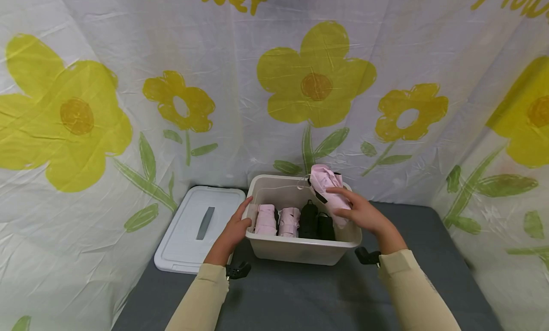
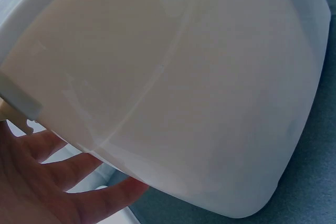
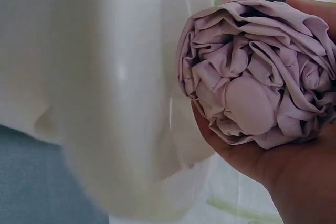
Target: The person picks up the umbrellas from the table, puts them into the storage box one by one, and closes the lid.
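My right hand (image 1: 364, 214) grips a folded pink umbrella (image 1: 327, 185), tilted above the right end of a beige storage bin (image 1: 296, 251). In the right wrist view the gathered end of the pink umbrella (image 3: 249, 72) faces the camera, with a round pink cap in its middle. My left hand (image 1: 231, 233) rests against the bin's left side with its fingers extended; in the left wrist view they touch the outer wall (image 2: 184, 103). Inside the bin, two pink folded umbrellas (image 1: 266, 220) stand at the left, beside a taller black umbrella (image 1: 308, 220) and a shorter black one (image 1: 326, 227).
A white lid (image 1: 184, 235) with a grey handle (image 1: 205, 223) lies left of the bin. Both rest on a dark grey tabletop (image 1: 296, 297). A flower-printed curtain (image 1: 231, 145) hangs close behind and along both sides.
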A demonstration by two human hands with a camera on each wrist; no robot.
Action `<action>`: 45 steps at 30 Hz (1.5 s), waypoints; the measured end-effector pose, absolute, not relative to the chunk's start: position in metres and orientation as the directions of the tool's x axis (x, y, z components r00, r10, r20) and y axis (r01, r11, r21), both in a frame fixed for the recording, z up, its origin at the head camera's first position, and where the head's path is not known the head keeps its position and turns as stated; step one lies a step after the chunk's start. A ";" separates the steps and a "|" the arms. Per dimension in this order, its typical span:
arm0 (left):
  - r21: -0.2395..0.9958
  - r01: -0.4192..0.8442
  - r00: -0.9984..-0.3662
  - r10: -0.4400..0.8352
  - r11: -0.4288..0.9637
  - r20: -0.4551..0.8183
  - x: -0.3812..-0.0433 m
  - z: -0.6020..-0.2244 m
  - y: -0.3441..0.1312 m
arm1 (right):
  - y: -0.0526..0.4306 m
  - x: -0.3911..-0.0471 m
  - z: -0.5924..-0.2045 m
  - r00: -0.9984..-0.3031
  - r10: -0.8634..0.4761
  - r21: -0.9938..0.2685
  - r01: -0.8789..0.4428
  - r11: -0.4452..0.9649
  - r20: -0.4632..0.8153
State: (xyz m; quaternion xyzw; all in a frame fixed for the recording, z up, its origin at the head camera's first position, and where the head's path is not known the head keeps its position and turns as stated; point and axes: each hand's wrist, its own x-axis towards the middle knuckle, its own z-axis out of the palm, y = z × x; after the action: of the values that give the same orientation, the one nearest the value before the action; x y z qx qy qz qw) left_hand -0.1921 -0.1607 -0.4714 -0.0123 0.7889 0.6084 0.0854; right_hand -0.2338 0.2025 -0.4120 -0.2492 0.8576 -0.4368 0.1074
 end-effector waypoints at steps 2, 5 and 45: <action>0.956 -0.124 -0.984 0.088 0.266 -0.152 -0.189 -0.464 -0.160 | 0.200 -0.237 -0.412 -0.853 -0.521 -0.805 -0.315 0.502 0.009; 0.956 -0.126 -0.984 0.089 0.267 -0.154 -0.187 -0.462 -0.160 | 0.196 -0.242 -0.413 -0.852 -0.522 -0.806 -0.294 0.514 -0.023; 0.966 -0.090 -0.992 0.059 0.243 -0.108 -0.205 -0.502 -0.164 | 0.154 -0.264 -0.395 -0.731 -0.637 -0.585 -0.413 0.698 -0.243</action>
State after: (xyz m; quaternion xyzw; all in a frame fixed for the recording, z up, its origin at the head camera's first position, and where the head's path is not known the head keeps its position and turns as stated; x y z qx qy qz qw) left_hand -0.2047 -0.1644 -0.5019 -0.0099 0.7861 0.6151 0.0607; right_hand -0.2635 0.1537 -0.3948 -0.2936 0.8948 -0.2549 0.2196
